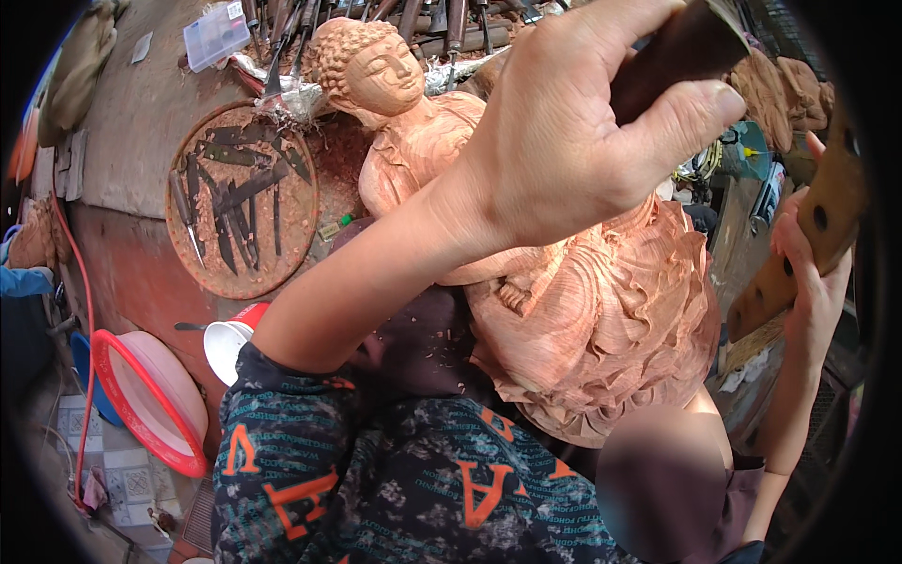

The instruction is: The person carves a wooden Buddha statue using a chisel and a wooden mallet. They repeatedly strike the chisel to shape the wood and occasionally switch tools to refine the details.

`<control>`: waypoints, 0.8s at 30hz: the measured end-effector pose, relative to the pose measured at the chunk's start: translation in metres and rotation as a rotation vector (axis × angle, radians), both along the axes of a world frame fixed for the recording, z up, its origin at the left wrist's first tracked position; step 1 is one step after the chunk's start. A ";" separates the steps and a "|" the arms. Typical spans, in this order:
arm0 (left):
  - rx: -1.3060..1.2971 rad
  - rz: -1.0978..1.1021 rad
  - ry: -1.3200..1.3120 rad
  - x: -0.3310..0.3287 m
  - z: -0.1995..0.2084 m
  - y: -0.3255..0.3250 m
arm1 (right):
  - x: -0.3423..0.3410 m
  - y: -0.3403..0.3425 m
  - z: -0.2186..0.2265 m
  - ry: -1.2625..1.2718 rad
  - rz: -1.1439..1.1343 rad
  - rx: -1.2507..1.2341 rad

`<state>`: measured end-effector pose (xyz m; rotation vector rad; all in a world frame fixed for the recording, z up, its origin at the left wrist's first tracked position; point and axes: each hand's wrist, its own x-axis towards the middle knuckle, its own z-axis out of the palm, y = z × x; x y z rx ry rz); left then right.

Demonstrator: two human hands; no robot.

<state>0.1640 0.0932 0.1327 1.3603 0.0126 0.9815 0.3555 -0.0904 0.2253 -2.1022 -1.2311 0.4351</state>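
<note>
A carved reddish wood statue [583, 310] of a seated figure with curled hair leans across my lap, its head toward the far left. In front of it my left hand [564, 132] is raised with the fingers wrapped round a thick dark handle [681, 61]. The other end of that handle is hidden. At the far right my right hand [813, 273] grips a yellow-brown wooden bar [799, 249] with dark round holes, held apart from the statue. Wood chips lie on the dark cloth over my lap.
Left of the statue sits a round tray [310, 242] of dark blades and chips. Many chisels [456, 28] lie at the back near a clear plastic box [214, 36]. Nearer are a white bowl [225, 350], a red-rimmed pink basin [169, 446] and a red hose [86, 376].
</note>
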 end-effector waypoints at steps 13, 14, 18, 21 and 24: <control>0.103 0.335 -0.087 0.002 0.000 -0.014 | -0.010 -0.012 -0.009 -0.323 0.070 0.007; 0.071 0.366 -0.072 -0.003 0.005 -0.023 | -0.012 -0.012 -0.005 -0.291 0.002 0.009; 0.140 0.314 -0.155 0.009 -0.014 -0.013 | -0.003 -0.013 0.004 -0.150 -0.005 -0.012; 0.125 0.305 -0.086 0.014 -0.014 -0.014 | -0.001 -0.020 -0.001 -0.390 0.070 0.010; 0.116 0.206 -0.028 0.000 -0.010 -0.015 | -0.009 -0.010 0.001 -0.201 0.048 0.076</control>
